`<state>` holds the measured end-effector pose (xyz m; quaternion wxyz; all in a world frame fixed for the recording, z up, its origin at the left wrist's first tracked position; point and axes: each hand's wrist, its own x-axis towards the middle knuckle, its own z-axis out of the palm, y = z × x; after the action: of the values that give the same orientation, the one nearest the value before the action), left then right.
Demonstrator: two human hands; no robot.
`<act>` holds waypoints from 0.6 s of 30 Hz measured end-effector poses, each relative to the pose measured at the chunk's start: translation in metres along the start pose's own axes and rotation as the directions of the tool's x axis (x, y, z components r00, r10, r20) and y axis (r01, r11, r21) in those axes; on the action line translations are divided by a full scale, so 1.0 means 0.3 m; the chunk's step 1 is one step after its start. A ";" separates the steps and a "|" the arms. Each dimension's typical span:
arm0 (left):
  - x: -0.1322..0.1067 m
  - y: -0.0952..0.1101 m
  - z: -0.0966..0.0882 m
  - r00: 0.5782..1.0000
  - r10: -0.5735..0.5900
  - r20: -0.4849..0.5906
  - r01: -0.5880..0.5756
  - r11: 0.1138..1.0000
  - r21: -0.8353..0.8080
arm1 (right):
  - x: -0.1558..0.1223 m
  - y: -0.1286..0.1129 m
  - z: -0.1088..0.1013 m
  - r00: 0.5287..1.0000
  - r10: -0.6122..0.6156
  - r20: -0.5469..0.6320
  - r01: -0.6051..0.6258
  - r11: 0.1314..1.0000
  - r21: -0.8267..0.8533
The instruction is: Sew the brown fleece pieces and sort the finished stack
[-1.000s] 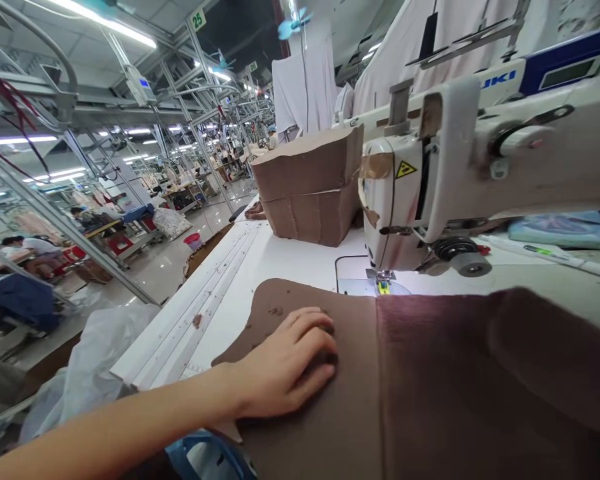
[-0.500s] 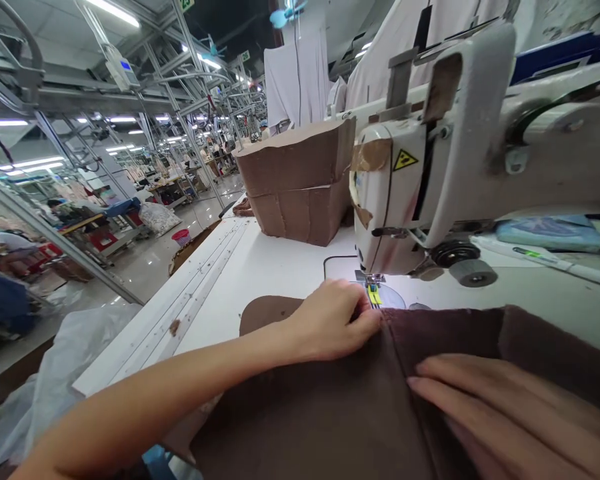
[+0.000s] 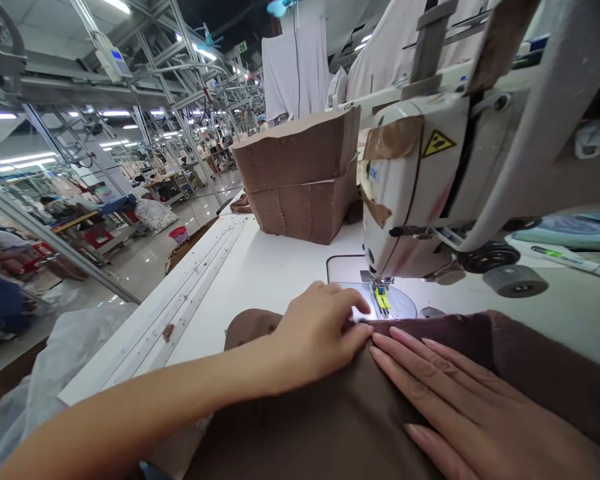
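Brown fabric [image 3: 330,427] lies across the white sewing table [image 3: 260,273] in front of me. My left hand [image 3: 320,330] rests on its top edge, fingers curled down onto the cloth just short of the presser foot [image 3: 381,293]. Flat on the darker brown part [image 3: 520,353] lies my right hand [image 3: 455,407], fingers stretched out and pressed together, tips touching the left hand. The white sewing machine [image 3: 430,180] stands right behind both hands, its needle area lit.
A stack of brown cut pieces [image 3: 300,177] stands on the table behind the machine. Pale garments [image 3: 295,67] hang overhead. At left the table edge drops to a shiny floor with a clear plastic bag [image 3: 65,353]; other workstations and seated people are far left.
My left hand slid forward from the flat brown piece to the cloth edge at the presser foot. My right hand came into view and moved up beside it. The camera leaned closer.
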<state>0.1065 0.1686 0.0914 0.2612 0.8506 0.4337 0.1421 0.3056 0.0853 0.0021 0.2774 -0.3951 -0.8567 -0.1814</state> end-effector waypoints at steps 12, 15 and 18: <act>-0.097 -0.027 0.042 0.818 0.572 0.058 -0.559 0.769 0.311 | 0.002 0.056 -0.014 0.999 -0.045 0.029 0.048 0.993 -0.109; -0.065 -0.032 0.036 0.818 0.568 0.091 -0.566 0.765 0.307 | -0.008 0.071 -0.014 0.998 -0.006 0.070 0.011 0.997 -0.070; -0.040 -0.042 0.036 0.802 0.592 0.082 -0.586 0.752 0.301 | -0.018 0.076 0.000 0.987 0.125 0.099 -0.127 0.992 0.014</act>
<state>0.0963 0.1616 0.0754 0.0614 0.9725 0.1631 0.1546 0.3263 0.0963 0.0009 0.2499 -0.4540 -0.8445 -0.1352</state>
